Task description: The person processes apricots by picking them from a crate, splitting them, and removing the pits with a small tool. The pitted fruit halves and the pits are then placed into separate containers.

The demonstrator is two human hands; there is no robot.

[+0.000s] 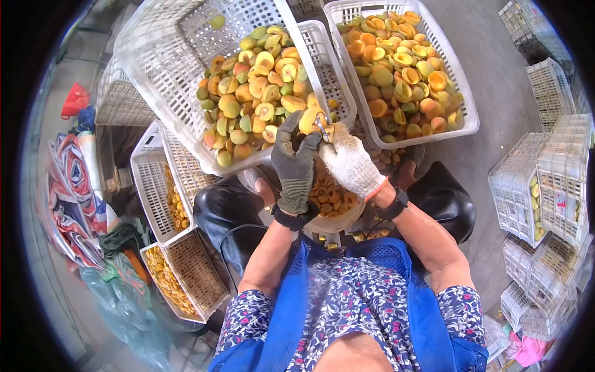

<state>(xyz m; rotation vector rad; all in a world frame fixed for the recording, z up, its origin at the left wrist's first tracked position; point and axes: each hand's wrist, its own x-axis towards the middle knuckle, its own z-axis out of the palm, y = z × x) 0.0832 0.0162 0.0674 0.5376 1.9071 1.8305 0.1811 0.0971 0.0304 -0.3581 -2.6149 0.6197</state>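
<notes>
Yellow-orange round stone fruit [308,119], at 12 o'clock of white lap bowl [338,224]. Grey-gloved left hand [296,164] grips it; white-gloved right hand [350,164] clasps small metal tool [323,129]. Likely light, soft, juice-slick: hold gently by skin.

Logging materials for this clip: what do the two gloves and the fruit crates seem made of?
Left hand glove: dark grey knitted fabric apparently, matte weave. Right hand glove: white knitted cloth, nubby texture. Crates: probably white moulded plastic, faint sheen, lattice walls.
</notes>
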